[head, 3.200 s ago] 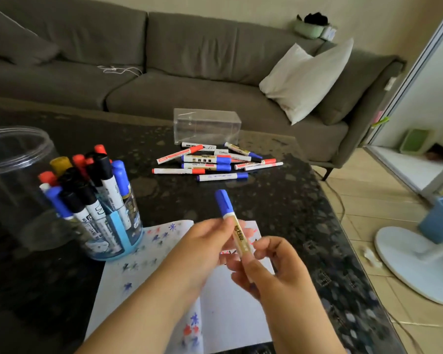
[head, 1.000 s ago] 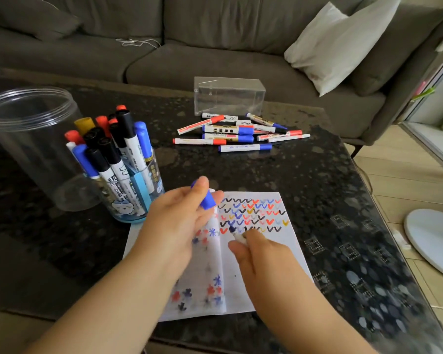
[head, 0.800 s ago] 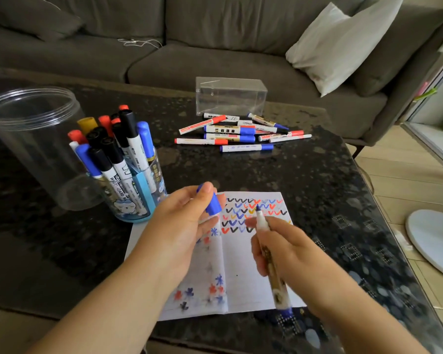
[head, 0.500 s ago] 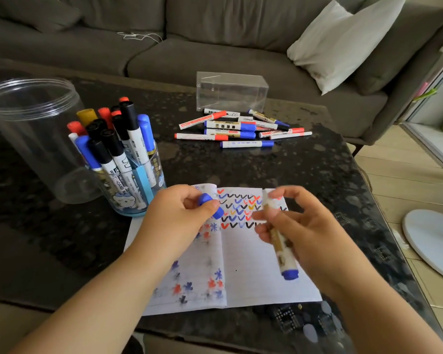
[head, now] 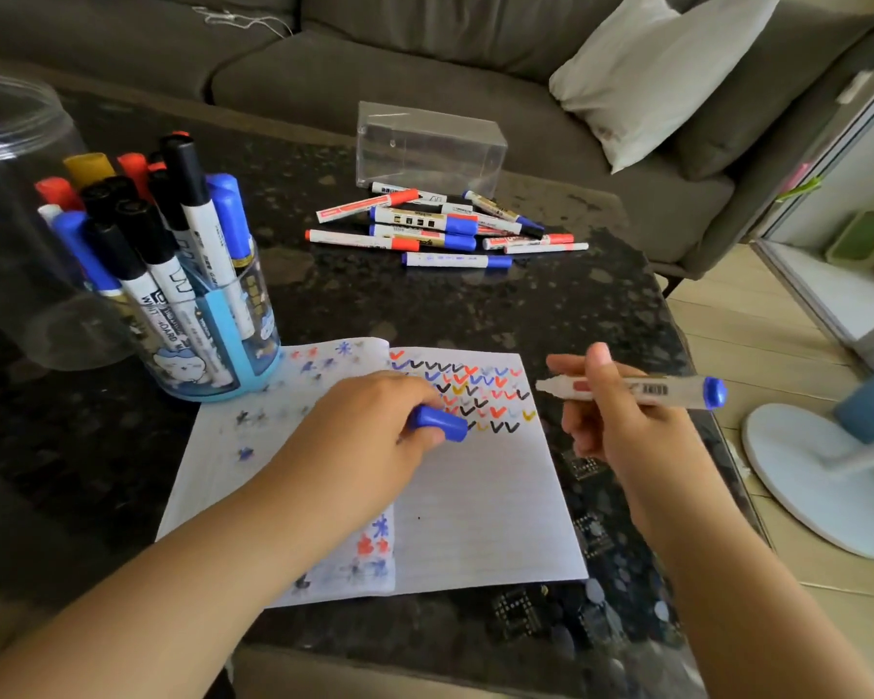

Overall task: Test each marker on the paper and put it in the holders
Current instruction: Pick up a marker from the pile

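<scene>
Marker (head: pixel 642 391) swung from upright to level, right of centre, nib leftward | right hand (head: pixel 611 416) grips marker | left hand (head: pixel 374 431) pinches blue cap (head: pixel 437 423) over paper (head: pixel 475 496) | holder (head: pixel 223 315) left

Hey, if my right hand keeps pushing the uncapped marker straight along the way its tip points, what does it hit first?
Probably the blue cap held in your left hand. The right hand holds the marker with its tip aimed left, over the paper. Depth is unclear, so it might pass just above the cap.
</scene>
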A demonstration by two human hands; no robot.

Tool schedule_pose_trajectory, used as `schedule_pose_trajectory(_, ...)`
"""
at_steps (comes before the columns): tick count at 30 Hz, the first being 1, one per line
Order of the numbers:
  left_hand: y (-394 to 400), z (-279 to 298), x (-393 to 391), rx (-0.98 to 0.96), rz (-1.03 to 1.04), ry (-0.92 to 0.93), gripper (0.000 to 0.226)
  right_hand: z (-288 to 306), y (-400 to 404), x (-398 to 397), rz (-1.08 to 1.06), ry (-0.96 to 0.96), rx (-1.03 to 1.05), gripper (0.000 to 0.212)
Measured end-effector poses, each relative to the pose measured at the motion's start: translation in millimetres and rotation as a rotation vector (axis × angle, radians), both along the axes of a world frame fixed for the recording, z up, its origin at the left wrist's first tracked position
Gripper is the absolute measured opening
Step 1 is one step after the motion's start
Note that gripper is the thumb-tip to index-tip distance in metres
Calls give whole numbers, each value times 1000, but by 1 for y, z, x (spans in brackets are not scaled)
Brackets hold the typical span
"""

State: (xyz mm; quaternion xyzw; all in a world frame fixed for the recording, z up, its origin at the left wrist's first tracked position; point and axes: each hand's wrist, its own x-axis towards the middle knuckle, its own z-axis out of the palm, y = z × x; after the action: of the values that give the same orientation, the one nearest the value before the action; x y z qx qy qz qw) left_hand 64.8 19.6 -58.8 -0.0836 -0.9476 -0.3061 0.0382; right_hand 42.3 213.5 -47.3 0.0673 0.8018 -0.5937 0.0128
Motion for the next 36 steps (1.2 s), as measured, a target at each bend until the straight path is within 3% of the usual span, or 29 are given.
schedule_pose_trajectory(6, 11, -8, -1, -46, -109, -12, 21, -18, 5, -6, -1, 63, 285, 12)
schedule_pose_trajectory(36, 15, -16, -1, -100, -136, -42, 18, -35, 11, -11, -93, 27, 263, 20)
